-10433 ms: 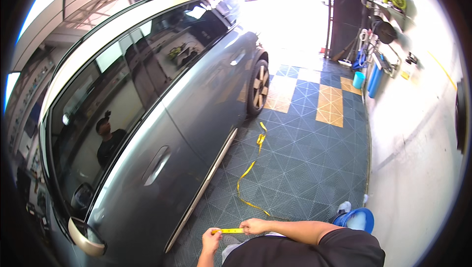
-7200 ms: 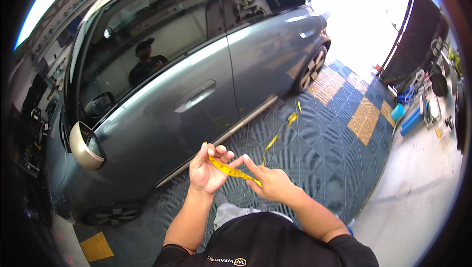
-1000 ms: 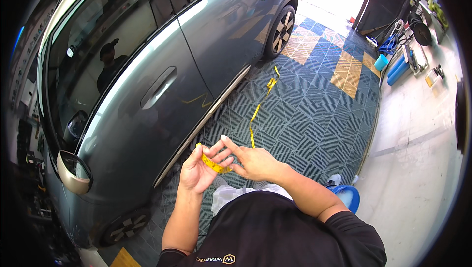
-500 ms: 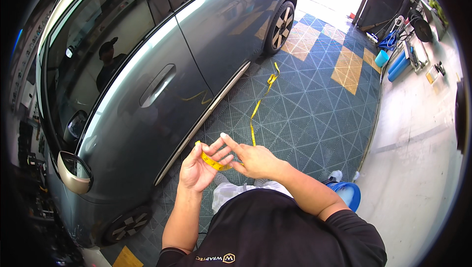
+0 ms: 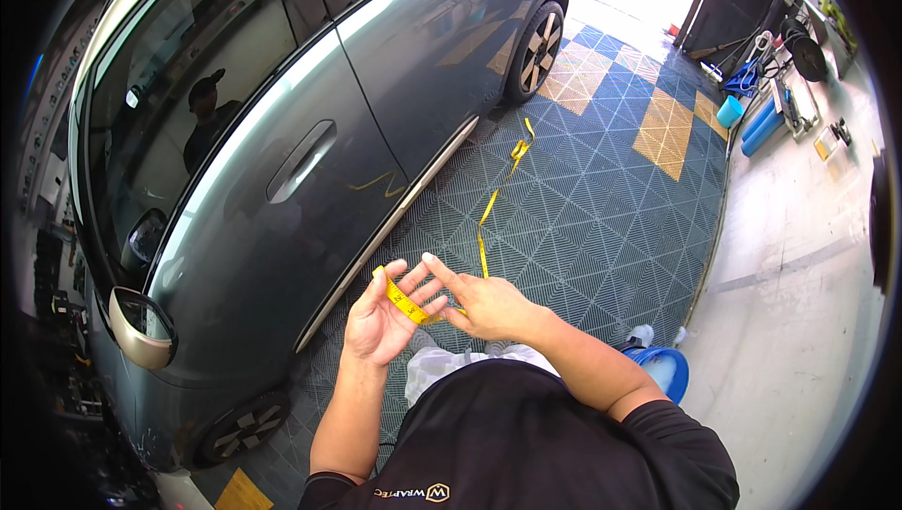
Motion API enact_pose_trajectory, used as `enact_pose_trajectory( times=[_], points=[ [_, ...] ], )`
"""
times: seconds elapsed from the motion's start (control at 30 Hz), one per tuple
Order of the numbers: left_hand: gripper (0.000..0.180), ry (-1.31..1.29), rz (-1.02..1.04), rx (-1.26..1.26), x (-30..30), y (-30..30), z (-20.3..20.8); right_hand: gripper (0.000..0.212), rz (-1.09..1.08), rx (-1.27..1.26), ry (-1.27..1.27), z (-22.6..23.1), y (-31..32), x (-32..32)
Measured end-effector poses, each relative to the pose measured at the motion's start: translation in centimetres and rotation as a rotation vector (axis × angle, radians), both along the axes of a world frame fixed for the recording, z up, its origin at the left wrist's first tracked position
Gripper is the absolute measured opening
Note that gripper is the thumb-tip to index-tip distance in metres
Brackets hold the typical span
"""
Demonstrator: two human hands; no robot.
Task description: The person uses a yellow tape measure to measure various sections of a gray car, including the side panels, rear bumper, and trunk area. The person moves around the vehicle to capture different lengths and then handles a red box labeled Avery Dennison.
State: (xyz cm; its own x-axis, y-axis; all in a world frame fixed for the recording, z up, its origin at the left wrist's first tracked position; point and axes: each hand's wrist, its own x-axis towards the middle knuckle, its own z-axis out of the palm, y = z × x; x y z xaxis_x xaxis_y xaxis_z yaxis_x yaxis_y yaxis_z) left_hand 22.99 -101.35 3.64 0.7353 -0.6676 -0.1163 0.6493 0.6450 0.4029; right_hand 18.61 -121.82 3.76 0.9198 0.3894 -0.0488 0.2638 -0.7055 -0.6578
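Note:
A yellow flexible measuring tape (image 5: 408, 306) lies across the palm of my left hand (image 5: 374, 330), its end at the thumb and the palm turned up. The fingers of that hand curl loosely behind the strip. My right hand (image 5: 495, 307) pinches the tape between thumb and fingers, its index finger reaching toward the left fingertips. Beyond my right hand, more of the strip runs away over the tiled floor (image 5: 601, 200) and ends in a small twist of loops near the car's rear wheel. The right fingertips partly hide their grip.
A dark grey car (image 5: 282, 256) stands close on my left, its mirror (image 5: 143, 327) sticking out. To my right a blue bucket (image 5: 678, 375) sits beside a white surface (image 5: 789, 313). Farther along are a light-blue cup (image 5: 729, 112), a blue roll (image 5: 762, 127) and assorted tools.
The tape across my left palm has turned a little, showing its flat face more broadly. My left fingers have shifted slightly; my right hand stays nearly still.

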Motion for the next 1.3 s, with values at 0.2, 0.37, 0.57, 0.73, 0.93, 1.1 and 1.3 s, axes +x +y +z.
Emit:
enact_pose_trajectory(
  times=[0.2, 0.37, 0.57, 0.73, 0.93, 1.1, 1.3],
  points=[
    [0.042, 0.09, 0.035, 0.002, -0.2, -0.3, 0.1, 0.081, 0.007, -0.005, -0.008, -0.4, 0.0, 0.0],
    [0.043, 0.108, 0.043, 0.012, -0.4, -0.3, 0.0, 0.081, 0.008, -0.014, -0.024, -0.7, 0.1, -0.2],
    [0.042, 0.107, 0.042, 0.025, -0.5, -0.3, 0.2, 0.081, 0.007, -0.02, -0.013, -0.4, 0.1, -0.3],
    [0.042, 0.11, 0.038, 0.028, -0.5, -0.3, 0.1, 0.081, 0.003, -0.026, -0.014, -0.4, 0.1, -0.3],
    [0.043, 0.107, 0.035, 0.039, -0.5, -0.1, 0.0, 0.081, 0.006, -0.022, 0.0, -0.5, 0.1, -0.3],
    [0.044, 0.094, 0.02, 0.061, -0.3, 0.1, -0.6, 0.082, 0.025, -0.047, -0.045, 0.3, 0.0, -0.2],
    [0.045, 0.081, 0.023, 0.113, -0.2, 0.1, -0.3, 0.083, -0.003, -0.014, -0.116, 1.7, -0.5, 0.1]
  ],
)
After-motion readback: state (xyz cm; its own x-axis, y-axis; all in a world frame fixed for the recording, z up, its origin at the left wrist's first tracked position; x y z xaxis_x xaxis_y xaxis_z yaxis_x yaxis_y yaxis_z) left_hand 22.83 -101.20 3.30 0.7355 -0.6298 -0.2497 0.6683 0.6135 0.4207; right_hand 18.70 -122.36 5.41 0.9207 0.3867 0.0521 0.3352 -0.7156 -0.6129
